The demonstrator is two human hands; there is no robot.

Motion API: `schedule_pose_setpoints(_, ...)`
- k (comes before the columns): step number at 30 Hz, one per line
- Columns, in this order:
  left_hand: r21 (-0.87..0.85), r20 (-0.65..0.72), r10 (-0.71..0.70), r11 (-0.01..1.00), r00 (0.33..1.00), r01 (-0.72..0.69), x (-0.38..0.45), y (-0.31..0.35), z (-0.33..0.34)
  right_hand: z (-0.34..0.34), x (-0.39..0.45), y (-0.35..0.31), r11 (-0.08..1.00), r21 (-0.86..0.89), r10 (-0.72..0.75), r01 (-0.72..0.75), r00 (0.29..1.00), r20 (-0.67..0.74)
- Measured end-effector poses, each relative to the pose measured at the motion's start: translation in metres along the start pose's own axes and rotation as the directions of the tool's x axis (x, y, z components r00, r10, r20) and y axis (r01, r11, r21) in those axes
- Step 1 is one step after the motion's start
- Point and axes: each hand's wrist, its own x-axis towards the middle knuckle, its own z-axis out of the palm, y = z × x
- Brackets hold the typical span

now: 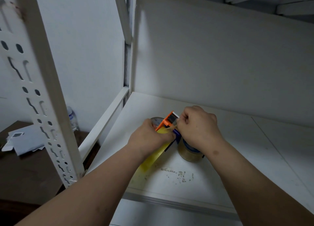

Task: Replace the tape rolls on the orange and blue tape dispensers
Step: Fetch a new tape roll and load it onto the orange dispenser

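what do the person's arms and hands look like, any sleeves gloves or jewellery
Both forearms are bare right to the bottom edge of the picture, with no sleeve in view. The left hand and the right hand wear no gloves. No ring, watch or bracelet shows on the visible fingers or wrists. The right forearm has a small dark spot just past the wrist.

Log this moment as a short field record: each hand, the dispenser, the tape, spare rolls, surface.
left hand: grips the orange dispenser from the left
right hand: fingers curled, pinching the tape end at the dispenser's head
yellow tape: strip trails toward the shelf's front edge
clear tape roll: upright on the shelf, under the right wrist
grey roll: behind the left hand, partly hidden
shelf: white, scuffed near the front
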Motion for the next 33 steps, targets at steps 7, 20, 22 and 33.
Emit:
schedule_pose_setpoints(7, 0.014, 0.046, 0.046, 0.999, 0.998, -0.047, -0.001, -0.001, -0.001, 0.009, -0.004, 0.001, 1.000, -0.016, -0.013, 0.011, 0.990, -0.137)
schedule_pose_setpoints(20, -0.023, -0.050, 0.078, 0.997, 0.996, -0.079, 0.005, -0.014, -0.010, 0.014, -0.002, -0.003, 0.995, 0.019, -0.092, 0.095, 0.988, -0.124)
schedule_pose_setpoints(22, -0.041, -0.078, 0.068, 0.997, 0.995, -0.071, 0.007, -0.015, -0.010, 0.013, 0.000, -0.003, 0.993, 0.031, -0.107, 0.110, 0.989, -0.105)
schedule_pose_setpoints(33, -0.178, -0.030, -0.003, 0.984, 1.000, -0.002, 0.015, -0.014, -0.012, 0.012, -0.001, -0.002, 0.981, 0.064, -0.172, 0.180, 0.978, -0.118)
